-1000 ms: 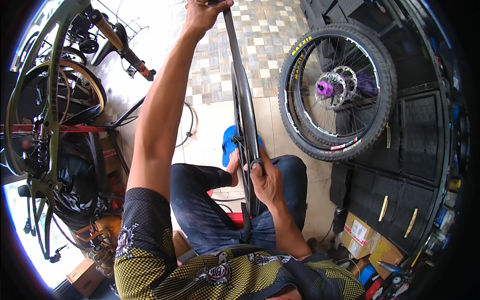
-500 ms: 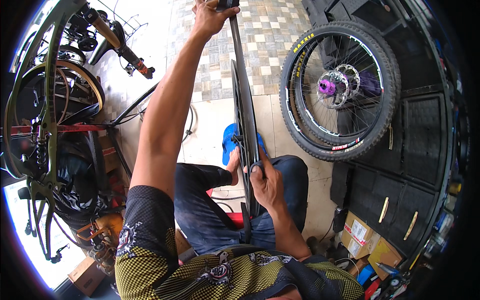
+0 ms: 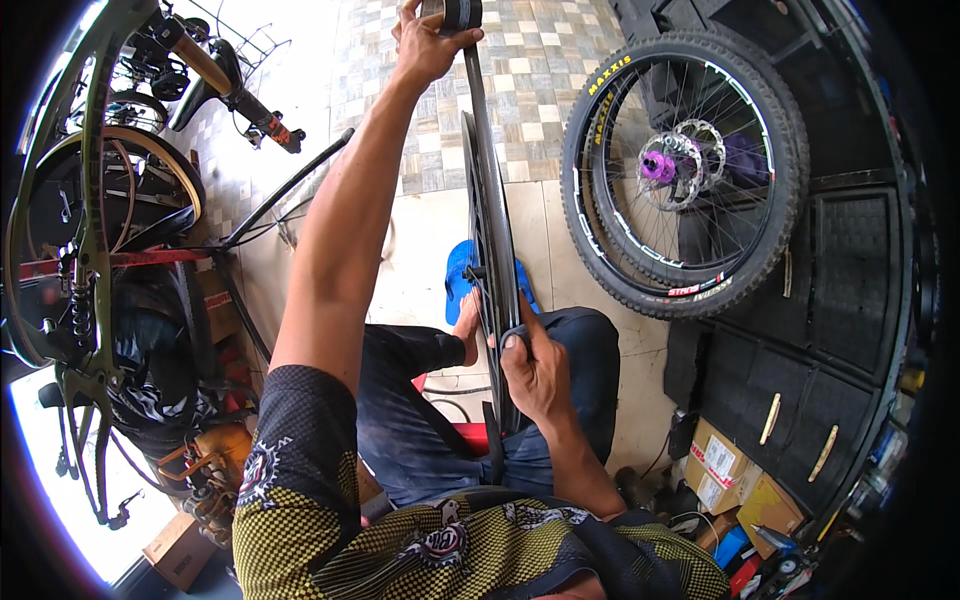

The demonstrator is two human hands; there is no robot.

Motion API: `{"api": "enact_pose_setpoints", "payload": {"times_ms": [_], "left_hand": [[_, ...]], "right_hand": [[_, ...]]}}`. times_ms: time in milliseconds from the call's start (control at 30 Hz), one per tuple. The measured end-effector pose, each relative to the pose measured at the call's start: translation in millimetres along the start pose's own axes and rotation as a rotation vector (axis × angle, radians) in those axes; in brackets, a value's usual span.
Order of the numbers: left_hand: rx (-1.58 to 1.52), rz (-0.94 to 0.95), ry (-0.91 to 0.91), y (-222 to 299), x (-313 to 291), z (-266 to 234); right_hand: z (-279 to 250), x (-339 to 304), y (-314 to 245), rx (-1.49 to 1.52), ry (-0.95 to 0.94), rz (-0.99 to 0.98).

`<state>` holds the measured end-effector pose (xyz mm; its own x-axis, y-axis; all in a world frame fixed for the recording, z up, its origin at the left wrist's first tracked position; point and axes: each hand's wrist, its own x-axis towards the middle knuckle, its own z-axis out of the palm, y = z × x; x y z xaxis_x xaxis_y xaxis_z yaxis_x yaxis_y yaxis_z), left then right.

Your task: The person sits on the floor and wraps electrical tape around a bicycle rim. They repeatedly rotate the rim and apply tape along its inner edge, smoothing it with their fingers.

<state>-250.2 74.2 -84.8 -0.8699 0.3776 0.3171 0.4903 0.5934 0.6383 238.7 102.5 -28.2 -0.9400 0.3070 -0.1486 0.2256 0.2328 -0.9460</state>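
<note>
A bicycle wheel [image 3: 474, 210] stands edge-on between my knees, its spokes and hub in the middle. My left hand [image 3: 430, 45], arm stretched far forward, grips a roll of black tape [image 3: 462, 14] at the top edge. From this roll a dark strip [image 3: 474, 90] runs taut toward me along the wheel. My right hand [image 3: 537, 375] is closed around the wheel's near part, the thumb pressed on the strip and the index finger laid along the side. A loose strip end [image 3: 494, 450] hangs toward my lap.
Two wheels with knobbly tires [image 3: 580, 190] lean against black cabinets [image 3: 850, 270] at right. An olive bike frame [image 3: 95, 200] hangs on the left beside a red stand bar [image 3: 160, 258]. Cardboard boxes [image 3: 718, 465] sit at lower right. My foot wears a blue slipper [image 3: 457, 275].
My left hand and the tape roll have come slightly lower in the picture, so more of the roll shows. The right hand keeps its grip in nearly the same place.
</note>
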Motion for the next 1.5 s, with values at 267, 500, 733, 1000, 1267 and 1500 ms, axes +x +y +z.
{"api": "enact_pose_setpoints", "payload": {"times_ms": [267,500,733,1000,1267,1500], "left_hand": [[-0.005,-0.081,-0.05,-5,-19,14],[-0.074,-0.104,-0.085,4,-33,16],[-0.103,-0.139,-0.082,-1,-48,24],[-0.073,-0.188,-0.118,1,-55,32],[-0.075,-0.206,-0.153,-2,-64,37],[-0.062,-0.21,-0.166,-9,-71,43]], "right_hand": [[-2,0,-4,0.043,0.012,0.009],[-3,1,-5,0.044,0.018,-0.004],[-2,0,-3,0.036,0.026,-0.023],[-2,0,-3,0.044,0.025,-0.002],[-3,-1,-2,0.047,0.019,-0.005],[-3,0,-2,0.039,0.015,-0.01]]}}
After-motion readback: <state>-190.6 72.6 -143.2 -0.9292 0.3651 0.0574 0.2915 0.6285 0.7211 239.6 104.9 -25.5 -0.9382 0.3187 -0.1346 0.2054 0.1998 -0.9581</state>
